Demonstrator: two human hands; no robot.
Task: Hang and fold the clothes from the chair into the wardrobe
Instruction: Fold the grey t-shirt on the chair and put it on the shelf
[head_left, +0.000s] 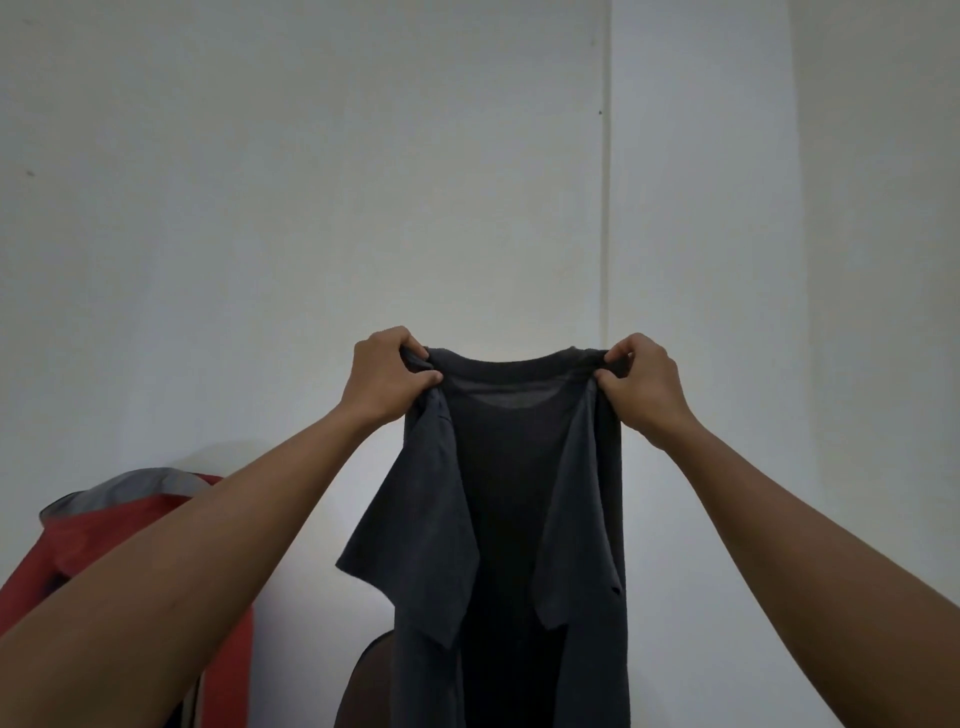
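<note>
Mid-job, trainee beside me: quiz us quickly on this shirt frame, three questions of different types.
1. True or false: the dark T-shirt already hangs on a hanger.
2. Where do the left hand and right hand grip it? A) the hem; B) the shoulders beside the neckline; C) the sleeve ends.
3. Fill in: the garment at lower left is mainly ____, with grey at its top.

Key: 1 false: both hands hold it up, and no hanger shows. 2 B. 3 red.
</note>
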